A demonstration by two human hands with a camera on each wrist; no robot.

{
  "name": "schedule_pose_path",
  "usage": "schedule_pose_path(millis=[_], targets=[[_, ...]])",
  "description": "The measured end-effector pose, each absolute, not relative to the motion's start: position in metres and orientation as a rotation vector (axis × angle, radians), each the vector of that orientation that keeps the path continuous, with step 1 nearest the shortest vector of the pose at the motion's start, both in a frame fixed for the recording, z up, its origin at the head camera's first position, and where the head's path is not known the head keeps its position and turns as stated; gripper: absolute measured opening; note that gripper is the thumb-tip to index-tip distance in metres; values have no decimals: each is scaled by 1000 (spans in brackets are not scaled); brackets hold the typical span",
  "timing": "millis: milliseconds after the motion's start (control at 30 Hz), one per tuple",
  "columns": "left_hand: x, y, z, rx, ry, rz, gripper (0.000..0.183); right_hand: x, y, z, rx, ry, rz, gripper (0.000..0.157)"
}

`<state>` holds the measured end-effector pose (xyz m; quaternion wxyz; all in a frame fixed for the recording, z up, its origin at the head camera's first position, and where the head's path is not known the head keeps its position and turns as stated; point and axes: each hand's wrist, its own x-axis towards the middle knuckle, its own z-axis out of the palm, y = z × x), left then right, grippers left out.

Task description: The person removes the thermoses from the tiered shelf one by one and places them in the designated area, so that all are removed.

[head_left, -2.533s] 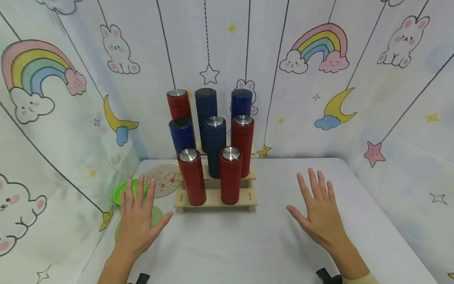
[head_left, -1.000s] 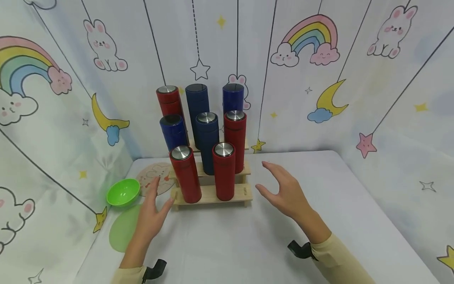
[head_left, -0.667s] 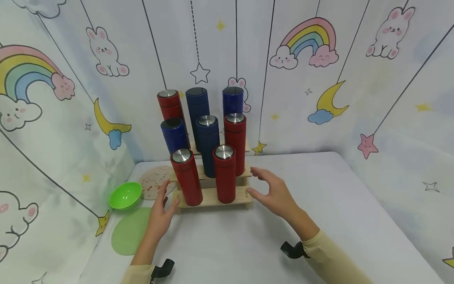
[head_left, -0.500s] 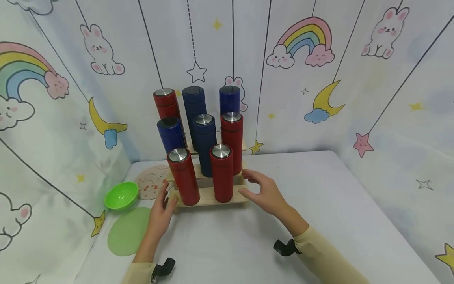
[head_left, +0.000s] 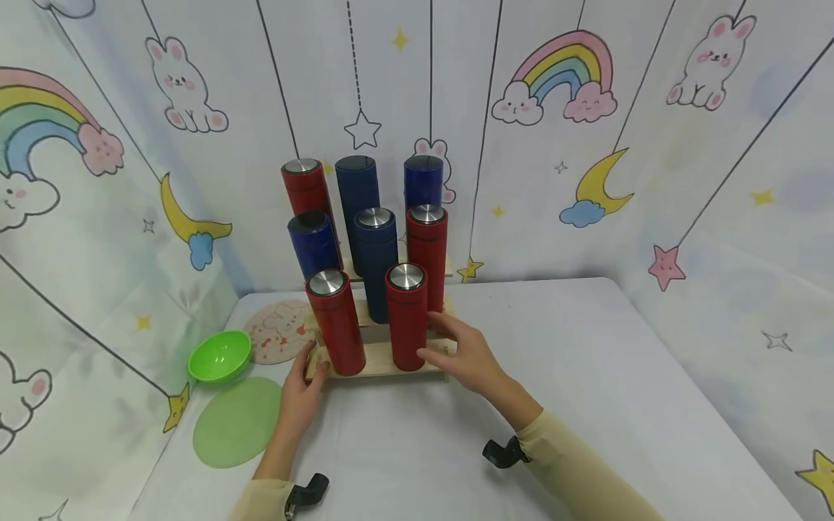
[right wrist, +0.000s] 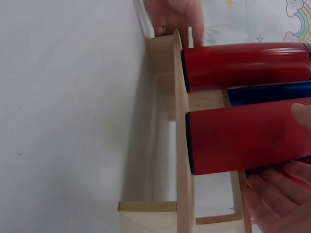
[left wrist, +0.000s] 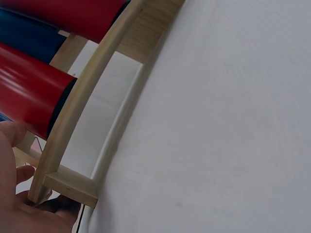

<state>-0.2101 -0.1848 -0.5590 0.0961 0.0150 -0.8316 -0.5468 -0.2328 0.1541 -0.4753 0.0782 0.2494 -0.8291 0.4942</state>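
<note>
A stepped wooden rack (head_left: 378,359) carries red and blue thermos bottles on three levels. My left hand (head_left: 302,396) grips the left end of its lowest shelf, thumb above the board and fingers beneath it in the left wrist view. Just beside that thumb stands the front left red thermos (head_left: 340,329). My right hand (head_left: 470,359) is around the lower part of the front right red thermos (head_left: 408,325), which stands upright on the lowest shelf. In the right wrist view the thumb (right wrist: 303,115) lies on one side of this thermos (right wrist: 243,138) and the fingers curl along the other.
Behind stand a blue thermos (head_left: 378,271) and a red thermos (head_left: 428,253) on the middle level, with more bottles higher up. Left of the rack are a green bowl (head_left: 220,356), a green round mat (head_left: 234,423) and a bunny-print mat (head_left: 276,333). A patterned curtain (head_left: 534,239) hangs behind the table.
From held apart with fingers spread, both hands have come inward to the rack. The left now grips its end; the right has closed in on the front right red thermos.
</note>
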Motion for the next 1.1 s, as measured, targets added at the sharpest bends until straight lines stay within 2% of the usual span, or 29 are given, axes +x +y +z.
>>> schedule_pose_path(millis=[433,733,1100], targets=[[-207,-187,-565,4,-2376,-1599,51,-247,144,-475,780,-2457,1522,67],[-204,-187,-571,-139,-2275,-1586,41,-256,138,-473,763,-2433,1630,67],[-207,-188,-576,-158,-2322,-1534,40,-259,136,-476,745,-2398,1642,61]])
